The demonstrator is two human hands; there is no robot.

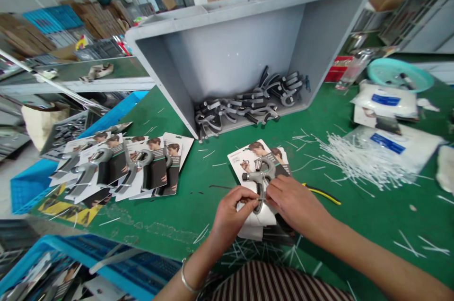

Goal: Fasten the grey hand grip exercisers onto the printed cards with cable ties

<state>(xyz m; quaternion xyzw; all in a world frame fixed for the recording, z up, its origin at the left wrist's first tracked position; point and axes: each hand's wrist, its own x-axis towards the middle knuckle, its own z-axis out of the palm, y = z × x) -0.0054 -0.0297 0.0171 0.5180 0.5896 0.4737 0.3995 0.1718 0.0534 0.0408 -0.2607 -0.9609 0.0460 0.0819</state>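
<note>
In front of me a grey hand grip strengthener (260,172) with a spring lies on a printed backing card (238,163), on top of more cards. My left hand (234,211) is closed, thumb and forefinger pinching a thin pale cable tie (261,199) across one handle of the strengthener. From the other side my right hand (289,199) is closed at the same tie, its fingertips partly hidden by the handle. Yellow-and-black handled pliers (324,193) lie just beyond my right hand, their head hidden.
A grey crate (234,50) on its side holds several grip strengtheners (244,105). Carded strengtheners (120,166) overlap at left. Loose white cable ties (358,161) and bags (386,100) lie right, near a turquoise basin (400,74). Blue crates (117,263) stand below the green table (149,218).
</note>
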